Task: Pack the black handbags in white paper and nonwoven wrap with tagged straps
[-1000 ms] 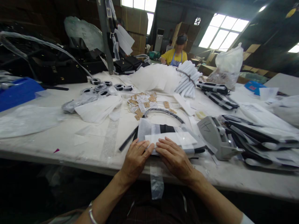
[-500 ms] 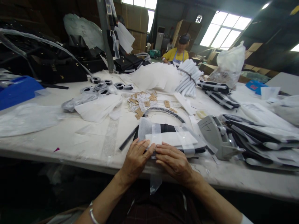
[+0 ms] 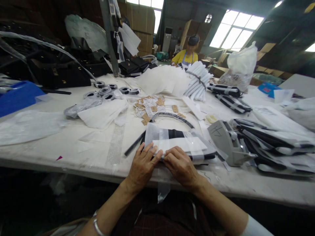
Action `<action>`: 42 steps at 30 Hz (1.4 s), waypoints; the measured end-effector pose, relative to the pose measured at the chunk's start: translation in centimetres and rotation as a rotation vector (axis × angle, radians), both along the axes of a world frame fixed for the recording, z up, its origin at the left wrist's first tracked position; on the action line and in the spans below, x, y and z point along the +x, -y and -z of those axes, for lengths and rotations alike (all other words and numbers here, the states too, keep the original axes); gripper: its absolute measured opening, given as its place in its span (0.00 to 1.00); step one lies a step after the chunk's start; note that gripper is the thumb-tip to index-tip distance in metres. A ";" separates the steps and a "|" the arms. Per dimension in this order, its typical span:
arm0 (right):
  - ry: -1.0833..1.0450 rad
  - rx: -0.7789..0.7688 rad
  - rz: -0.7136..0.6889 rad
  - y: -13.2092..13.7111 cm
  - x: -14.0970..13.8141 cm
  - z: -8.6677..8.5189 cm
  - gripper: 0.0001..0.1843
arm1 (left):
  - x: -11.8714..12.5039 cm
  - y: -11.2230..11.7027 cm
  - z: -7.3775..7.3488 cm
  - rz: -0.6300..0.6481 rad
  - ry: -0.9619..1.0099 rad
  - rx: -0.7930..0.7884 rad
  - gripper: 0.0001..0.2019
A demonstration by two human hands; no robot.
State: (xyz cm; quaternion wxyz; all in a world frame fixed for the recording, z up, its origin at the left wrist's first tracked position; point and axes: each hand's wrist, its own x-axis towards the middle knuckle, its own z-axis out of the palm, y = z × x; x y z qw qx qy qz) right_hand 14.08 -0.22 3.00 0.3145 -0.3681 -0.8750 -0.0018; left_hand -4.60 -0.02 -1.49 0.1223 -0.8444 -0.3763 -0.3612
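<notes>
In front of me lies a black handbag (image 3: 176,133), partly covered in white wrapping paper (image 3: 179,145) and clear tape, its wrapped handle (image 3: 172,115) arching behind it. My left hand (image 3: 142,164) rests on the bag's near left side, fingers stretched out and lying over the paper. Close beside it, my right hand (image 3: 180,166) has its fingers curled in and pressed together at the near edge; what they pinch, if anything, is hidden. A strip of clear tape (image 3: 163,191) hangs down below the table edge, under both hands.
A grey tape dispenser (image 3: 227,142) stands right of the bag, beside stacked wrapped black pieces (image 3: 275,144). Behind lie paper tags (image 3: 149,106), wrapped rolls (image 3: 105,91), white sheets (image 3: 164,78) and a tied bundle of white tubes (image 3: 198,80). A person (image 3: 185,57) sits across the table.
My right hand's fingers have gone from lying stretched over the paper to curled at the bag's near edge. My left hand stays in nearly the same place.
</notes>
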 end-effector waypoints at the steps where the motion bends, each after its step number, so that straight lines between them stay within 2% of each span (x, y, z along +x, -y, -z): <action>1: 0.020 0.044 0.012 -0.1 0.0 0.3 0.13 | 0.1 0.1 -0.2 -0.008 -0.010 0.003 0.15; 3: 0.037 0.123 0.032 -0.2 0.0 0.9 0.14 | 0.3 0.2 -0.6 -0.007 -0.032 0.011 0.16; 5: 0.029 0.170 0.034 -0.2 0.0 1.5 0.14 | 0.4 0.2 -1.0 0.048 -0.035 0.005 0.16; 8: 0.004 0.197 0.026 -0.2 0.0 2.0 0.13 | 0.4 -0.1 -1.2 0.161 0.059 -0.045 0.15; 10: -0.011 0.198 0.024 -0.2 -0.1 2.1 0.13 | 0.4 -0.2 -1.1 0.186 0.140 -0.070 0.13; 14: -0.049 0.140 -0.017 0.1 0.4 1.4 0.10 | 0.6 -0.2 -0.7 0.175 0.195 -0.045 0.10; 18: -0.010 0.051 -0.160 2.4 2.3 0.4 0.10 | 0.7 0.1 -0.6 0.153 0.168 -0.033 0.11; 21: 0.135 -0.029 -0.232 4.8 3.6 1.0 0.14 | 0.8 0.2 -0.6 0.152 0.155 -0.052 0.13; 24: 0.193 -0.061 -0.206 6.0 3.3 2.4 0.15 | 0.7 0.2 -0.6 0.149 0.148 -0.046 0.14; 29: 0.017 -0.053 -0.203 5.0 1.0 3.6 0.12 | 0.9 0.4 -0.8 0.122 0.148 -0.045 0.14; 36: -0.258 -0.186 -0.152 4.9 0.0 3.4 0.18 | 1.6 0.9 -0.3 0.060 0.165 -0.030 0.15; 42: -0.206 -0.178 -0.126 4.8 -0.4 1.8 0.17 | 1.7 0.8 -0.3 0.044 0.190 0.020 0.13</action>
